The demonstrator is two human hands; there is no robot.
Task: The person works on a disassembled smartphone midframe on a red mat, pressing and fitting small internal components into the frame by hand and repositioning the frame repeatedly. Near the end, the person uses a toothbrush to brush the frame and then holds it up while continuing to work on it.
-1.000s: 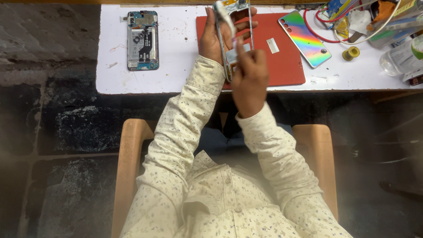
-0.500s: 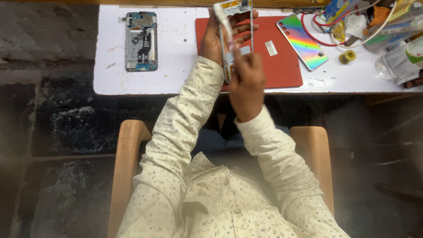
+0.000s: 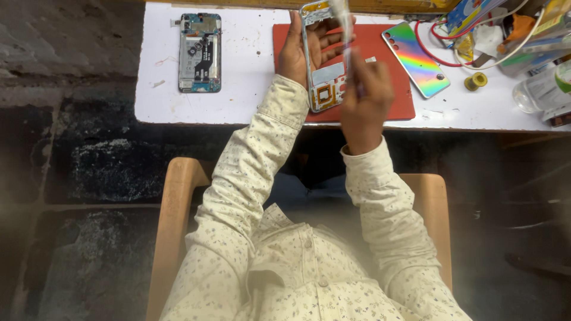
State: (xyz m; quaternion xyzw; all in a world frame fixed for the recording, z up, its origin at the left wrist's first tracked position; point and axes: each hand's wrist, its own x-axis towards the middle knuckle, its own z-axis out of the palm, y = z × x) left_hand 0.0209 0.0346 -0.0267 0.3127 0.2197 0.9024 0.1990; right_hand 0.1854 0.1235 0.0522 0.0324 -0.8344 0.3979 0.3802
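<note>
Phone frame (image 3: 324, 65) held above red mat (image 3: 392, 71) | left hand (image 3: 303, 50) gripped frame; right hand (image 3: 366, 98) closed on thin tool | risk: slip could gouge exposed parts or drop frame onto counter (image 3: 250, 101)

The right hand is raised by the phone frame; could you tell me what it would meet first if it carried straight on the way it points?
Probably the slim tool's tip, held by the right hand, would meet the phone frame in the left hand; beyond lies the red mat. Depth is unclear.
</note>
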